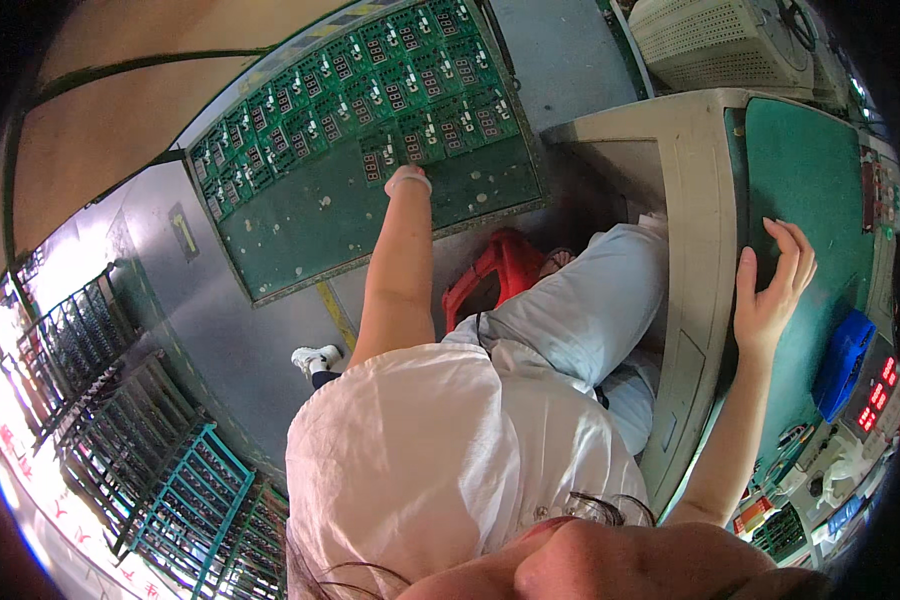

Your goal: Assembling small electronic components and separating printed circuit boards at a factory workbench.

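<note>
My left arm stretches out to a green tray (300, 240) carrying rows of green circuit boards (395, 92) with small digit displays and white connectors. My left hand (408, 182), with a whitish band across it, is at the lower edge of one circuit board (414, 148) in the nearest row. Its fingers are mostly hidden, so a grip on that board cannot be made out. Over a green work mat (800, 160) on the bench at the right, my right hand (775, 285) is open, fingers apart and slightly curved, holding nothing.
On the bench are a blue bin (844, 362), a device with red lit digits (878, 393) and hand tools (792, 440). A red stool (490, 270) stands below the tray. Metal racks (185, 500) line the lower left. Another person's shoe (316, 358) shows on the floor.
</note>
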A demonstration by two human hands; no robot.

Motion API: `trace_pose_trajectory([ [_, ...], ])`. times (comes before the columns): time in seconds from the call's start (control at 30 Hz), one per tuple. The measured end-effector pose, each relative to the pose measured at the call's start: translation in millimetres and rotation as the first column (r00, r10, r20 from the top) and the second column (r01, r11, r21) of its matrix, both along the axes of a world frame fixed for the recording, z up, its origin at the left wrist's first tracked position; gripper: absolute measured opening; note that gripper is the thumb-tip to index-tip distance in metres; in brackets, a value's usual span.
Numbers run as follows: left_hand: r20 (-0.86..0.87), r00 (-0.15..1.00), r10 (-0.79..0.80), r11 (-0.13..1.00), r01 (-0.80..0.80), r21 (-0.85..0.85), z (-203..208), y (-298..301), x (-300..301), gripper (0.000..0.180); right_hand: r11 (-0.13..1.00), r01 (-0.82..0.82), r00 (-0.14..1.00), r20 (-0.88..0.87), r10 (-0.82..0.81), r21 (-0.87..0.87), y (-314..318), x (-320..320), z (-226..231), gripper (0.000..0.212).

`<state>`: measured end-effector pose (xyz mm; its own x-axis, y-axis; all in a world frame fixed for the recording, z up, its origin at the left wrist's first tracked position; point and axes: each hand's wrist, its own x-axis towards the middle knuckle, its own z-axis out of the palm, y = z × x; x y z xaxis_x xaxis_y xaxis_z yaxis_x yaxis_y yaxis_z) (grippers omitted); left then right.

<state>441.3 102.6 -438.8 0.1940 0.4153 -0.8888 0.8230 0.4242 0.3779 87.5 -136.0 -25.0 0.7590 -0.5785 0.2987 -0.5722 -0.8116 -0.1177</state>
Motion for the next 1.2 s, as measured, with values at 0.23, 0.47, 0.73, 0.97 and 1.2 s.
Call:
trace_pose_trajectory([
  [0.23, -0.163, 0.982, -0.093, 0.987, 0.112, 0.111, -42.3, 42.5, 8.7, 0.016, 1.000, -0.010, 1.000, 0.001, 0.010, -0.001, 0.1, 0.7, 1.2, 0.037],
  [0.47, -0.224, 0.243, -0.944, -0.045, 0.578, 0.815, 32.4, 46.5, -9.5, 0.073, 1.000, 0.013, 1.000, -0.012, -0.014, -0.017, -1.3, -2.2, 0.2, 0.037],
  [0.73, -0.314, 0.188, -0.931, -0.127, 0.638, 0.759, 35.4, 21.1, 12.7, 0.078, 1.000, -0.003, 1.000, 0.019, 0.003, 0.001, -1.6, 0.3, -1.7, 0.037],
  [0.97, -0.313, 0.226, -0.922, -0.107, 0.628, 0.770, 31.3, 22.2, 12.1, 0.067, 1.000, 0.005, 1.000, 0.015, -0.005, 0.011, 4.2, 0.6, 0.0, 0.037],
  [1.2, -0.449, 0.035, -0.893, -0.360, 0.546, 0.757, 19.1, 23.9, 33.5, 0.066, 0.997, 0.073, 0.996, 0.041, -0.074, 0.025, 8.7, 3.7, 4.8, 0.038],
])
